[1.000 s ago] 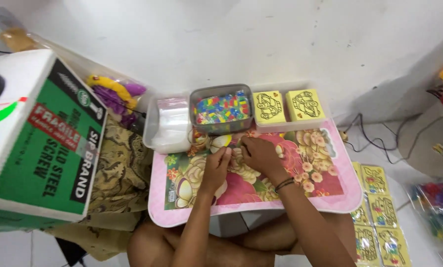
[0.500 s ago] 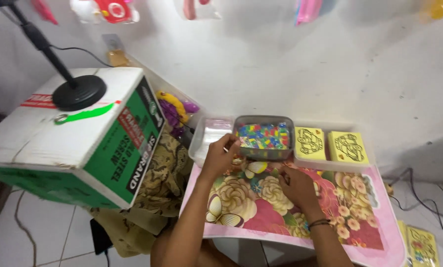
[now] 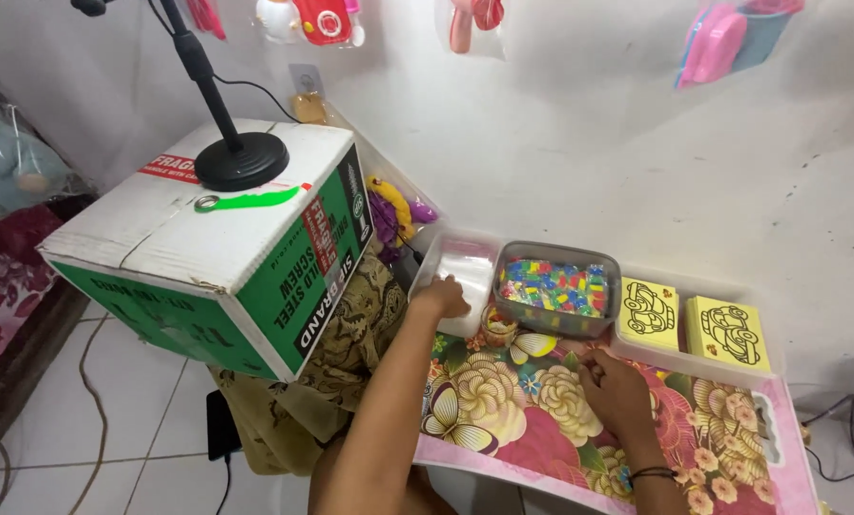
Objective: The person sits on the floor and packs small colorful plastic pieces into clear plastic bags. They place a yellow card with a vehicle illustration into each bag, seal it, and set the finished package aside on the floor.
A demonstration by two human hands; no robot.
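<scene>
— Where's the left hand (image 3: 443,296) gone?

— Out to the stack of clear plastic bags (image 3: 465,270), fingers curled down on the near edge. I'd say it is pinching the top bag, though the fingertips are hidden, so I cannot tell for sure.

— And what sits beside that grip?

— Just to its right, the grey tub of coloured beads (image 3: 555,289), and past that two yellow cards with car outlines (image 3: 648,314), all lined up along the wall side, probably to keep them in easy reach.

— The right hand (image 3: 617,393)?

— Resting palm down on the floral tray table (image 3: 503,410), fingers loosely bent, seemingly holding nothing. A small jar (image 3: 498,326) stands between the hands.
</scene>
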